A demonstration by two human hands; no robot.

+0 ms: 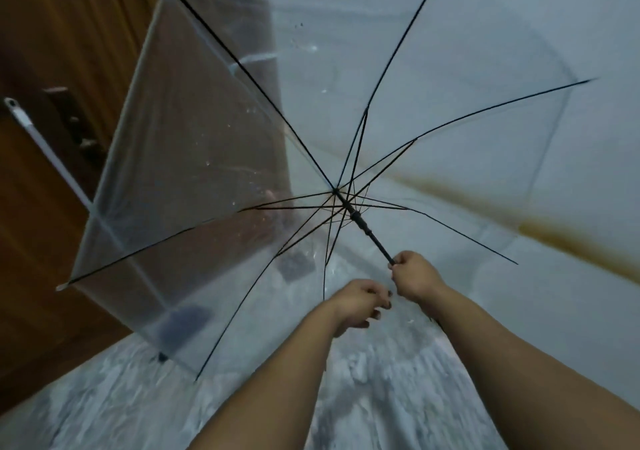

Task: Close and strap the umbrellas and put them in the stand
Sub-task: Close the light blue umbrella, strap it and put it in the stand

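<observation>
A clear umbrella [408, 78] with black ribs is spread wide open in front of me, its inside facing the camera. Its black shaft [367, 229] runs from the hub down to my right hand [414, 278], which grips the shaft's lower end. My left hand [362, 302] sits just beside and below it, fingers curled; what it holds is hidden, perhaps the handle. A second, frosted white umbrella [180, 158] lies open behind the clear one at the left, with a white shaft [52, 153] sticking out to the upper left. No stand shows in view.
Brown wooden doors or panels [45, 51] fill the left side. A pale wall with a brown stain [571, 241] lies to the right. The floor [121, 411] below is grey and mottled. A dark object [296, 266] shows through the canopy.
</observation>
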